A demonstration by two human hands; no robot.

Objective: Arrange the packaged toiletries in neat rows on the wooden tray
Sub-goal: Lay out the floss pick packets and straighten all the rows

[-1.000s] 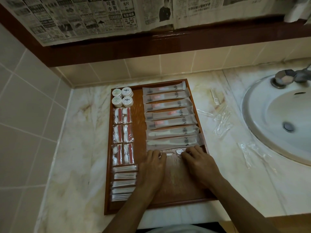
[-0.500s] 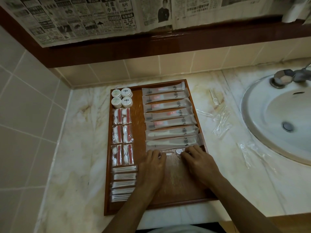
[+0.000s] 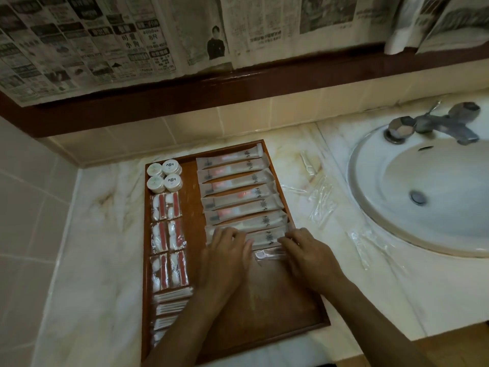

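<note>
Two forearms reach in from the near edge, palms down over the wooden tray (image 3: 264, 321). Left hand (image 3: 225, 258) lies flat with fingers nearly straight and close together, their tips pressing on the left end of the nearest long sachets (image 3: 254, 221). Right hand (image 3: 307, 258) sits lower on its wrist, knuckles raised, fingers bent, the tips resting on the right end of a clear packet (image 3: 267, 254) lying between the two hands; whether they pinch it or only press, I cannot tell.

Those sachets are frosted, flat and oblong, stacked in a column along the tray's right half, each printed with a small dark emblem, some showing pink through the film. Down the left side run four round white tubs (image 3: 164, 176) at the far corner, then crinkly clear packs with red strips and white balls (image 3: 168, 239), then thin packets of cotton buds (image 3: 172, 303) nearest. Glossy brown wood shows bare on the tray's near right part.

Loose clear wrappers (image 3: 321, 205) lie on the veined marble counter (image 3: 100, 247) between tray and white basin (image 3: 423, 186).
</note>
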